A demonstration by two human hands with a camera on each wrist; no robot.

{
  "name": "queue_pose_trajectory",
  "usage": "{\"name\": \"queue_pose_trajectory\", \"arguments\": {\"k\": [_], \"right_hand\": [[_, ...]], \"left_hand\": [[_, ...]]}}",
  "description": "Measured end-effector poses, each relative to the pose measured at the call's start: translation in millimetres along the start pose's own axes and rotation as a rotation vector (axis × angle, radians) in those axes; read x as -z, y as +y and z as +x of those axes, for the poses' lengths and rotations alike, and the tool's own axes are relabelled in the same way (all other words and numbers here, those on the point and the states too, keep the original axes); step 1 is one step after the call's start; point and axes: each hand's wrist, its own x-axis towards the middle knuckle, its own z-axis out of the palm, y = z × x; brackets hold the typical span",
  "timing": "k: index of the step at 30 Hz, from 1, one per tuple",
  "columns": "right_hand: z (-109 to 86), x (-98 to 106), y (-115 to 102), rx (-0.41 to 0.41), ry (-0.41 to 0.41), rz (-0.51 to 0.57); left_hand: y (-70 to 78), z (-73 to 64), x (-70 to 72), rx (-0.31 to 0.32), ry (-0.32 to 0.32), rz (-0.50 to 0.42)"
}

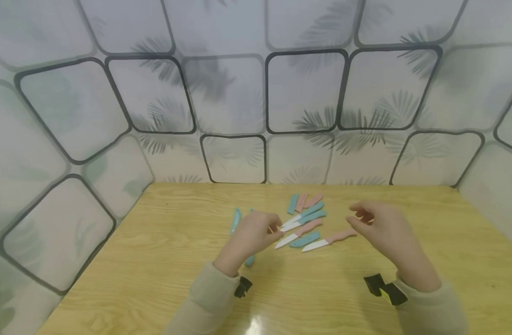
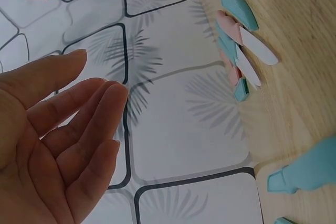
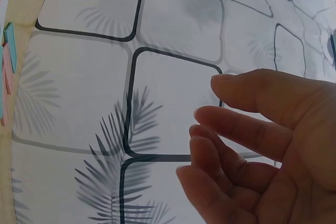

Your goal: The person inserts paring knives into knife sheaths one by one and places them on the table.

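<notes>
My left hand (image 1: 256, 232) hovers above the table with fingers loosely bent and nothing in them. Just right of it lie two knives with white blades and blue handles (image 1: 314, 217). Nearer the front are a pink-handled knife (image 1: 309, 227), a blue blade cover (image 1: 305, 239) and a second pink-handled knife (image 1: 340, 236). My right hand (image 1: 381, 228) is raised to the right of this group, its curved fingers apart from the thumb and holding nothing. Blue pieces (image 1: 236, 219) lie left of and partly behind my left hand; their kind is unclear. One shows in the left wrist view as a blue handle-like piece (image 2: 310, 169).
A blue cover (image 1: 293, 204) and two pink covers (image 1: 301, 203) lie behind the knives. The wooden table (image 1: 155, 260) meets a patterned wall covering (image 1: 231, 93) at its back and sides. Both sleeves carry dark straps at the wrists.
</notes>
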Motion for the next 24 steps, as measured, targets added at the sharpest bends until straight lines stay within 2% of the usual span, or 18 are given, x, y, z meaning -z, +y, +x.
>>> {"name": "queue_pose_trajectory", "arguments": {"k": [4,9,15,18,21,24], "right_hand": [[-1.1,8,5,-0.018,-0.003,0.013],[-2.9,14,7,-0.045,-0.017,0.015],[-4.0,15,7,-0.036,0.004,0.017],[-3.8,16,7,-0.035,0.007,0.026],[-3.5,16,7,-0.041,0.007,0.038],[-3.7,17,6,-0.048,0.012,0.050]], "left_hand": [[2.8,1.0,-3.6,-0.003,-0.005,0.007],[7.6,10.0,-11.9,-0.006,-0.054,0.070],[13.6,39.5,-30.1,-0.037,-0.165,0.146],[13.7,56.3,-39.0,-0.036,-0.225,0.145],[11.0,69.5,-49.2,-0.003,-0.284,0.127],[11.4,81.6,-63.3,-0.015,-0.317,0.212]]}}
